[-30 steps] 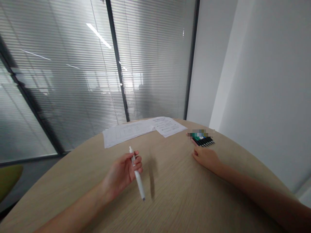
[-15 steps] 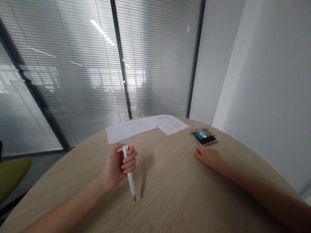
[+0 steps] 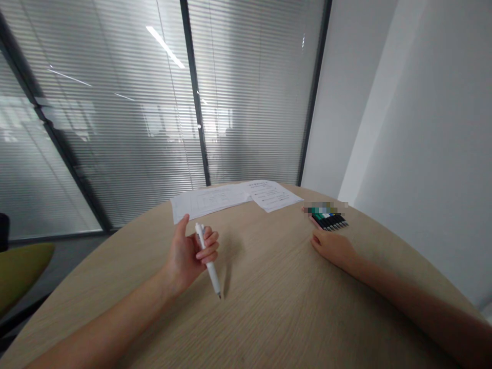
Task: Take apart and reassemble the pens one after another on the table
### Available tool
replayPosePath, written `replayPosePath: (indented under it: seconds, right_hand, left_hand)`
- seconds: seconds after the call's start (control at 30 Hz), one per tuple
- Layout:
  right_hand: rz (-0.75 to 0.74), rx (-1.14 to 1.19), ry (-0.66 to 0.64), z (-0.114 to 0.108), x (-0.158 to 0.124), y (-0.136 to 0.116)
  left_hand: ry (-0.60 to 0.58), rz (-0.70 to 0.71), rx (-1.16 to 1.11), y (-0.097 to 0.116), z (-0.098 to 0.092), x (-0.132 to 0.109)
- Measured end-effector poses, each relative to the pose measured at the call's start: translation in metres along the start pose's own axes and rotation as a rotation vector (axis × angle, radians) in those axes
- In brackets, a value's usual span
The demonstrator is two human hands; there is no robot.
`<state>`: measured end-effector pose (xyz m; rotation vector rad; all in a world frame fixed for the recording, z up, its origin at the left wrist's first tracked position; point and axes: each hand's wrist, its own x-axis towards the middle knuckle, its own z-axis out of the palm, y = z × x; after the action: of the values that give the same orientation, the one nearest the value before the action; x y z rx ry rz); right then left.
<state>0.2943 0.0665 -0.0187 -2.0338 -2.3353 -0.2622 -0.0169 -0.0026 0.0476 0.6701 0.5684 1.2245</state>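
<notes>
Between the curled fingers of my left hand (image 3: 188,256), a white pen (image 3: 212,277) is clamped, its long axis tilted, with the capped end up by my fingers and the tip slanting down and to the right, toward me. The tip hangs at or just above the tabletop; I can't tell which. My thumb (image 3: 182,228) stands up apart from the pen. Well off to the right, a row of black pens (image 3: 330,222) lies side by side, their upper ends blurred. My right hand (image 3: 332,248) is nearer to that row, resting open and flat on the wooden table (image 3: 277,312) just beside it, holding nothing. My left hand is well apart from the row. Beyond both hands, printed sheets of paper (image 3: 246,199) lie near the far edge of the table, in front of a glass partition with blinds (image 3: 115,113).
</notes>
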Motion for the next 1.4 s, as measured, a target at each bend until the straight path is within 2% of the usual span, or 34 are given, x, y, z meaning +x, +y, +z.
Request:
replayPosePath:
  seconds: [0.27,0.53,0.83,1.1,1.4]
  right_hand:
    - [0.0,-0.011,-0.012,0.001,0.001,0.0]
    - [-0.004,-0.001,0.003,0.0,0.0,0.0]
    - [-0.011,-0.008,0.009,0.0,0.0,0.0]
    - [-0.019,0.003,0.022,0.002,0.0,0.0]
    - [-0.006,-0.007,0.005,0.002,0.001,0.0]
  left_hand:
    - [0.043,0.03,-0.049,0.0,-0.009,0.005]
    - [0.033,0.045,-0.019,0.002,-0.015,0.01]
    - [0.053,0.036,-0.002,0.001,-0.013,0.008]
    - [-0.016,0.041,-0.038,0.001,-0.012,0.01]
    - [-0.032,0.016,-0.091,0.0,-0.006,0.004]
